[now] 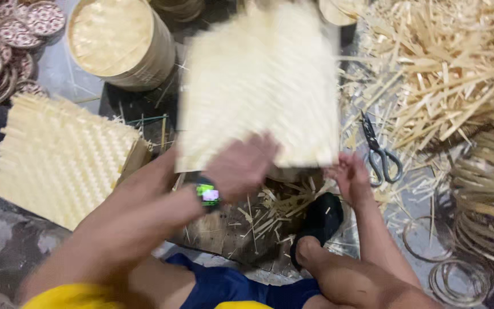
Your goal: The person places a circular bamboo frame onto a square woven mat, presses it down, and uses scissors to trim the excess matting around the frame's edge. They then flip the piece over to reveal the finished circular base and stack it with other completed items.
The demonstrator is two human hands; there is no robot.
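Pale straw mat (258,86) (herringbone weave).

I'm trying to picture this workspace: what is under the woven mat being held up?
Under the woven mat, a dark board littered with bamboo offcuts shows, beside a black slipper. The left hand and right hand grip its lower edge. Everything farther back is covered.

Scissors (379,153) beside strip pile (447,68); mat stack (58,154) left; round basket (118,40).

The grey floor (58,74) carries a stack of woven mats (58,157) at nine o'clock, scissors (379,151) at three, bamboo offcuts (447,63) at two, rings (458,274) at four.
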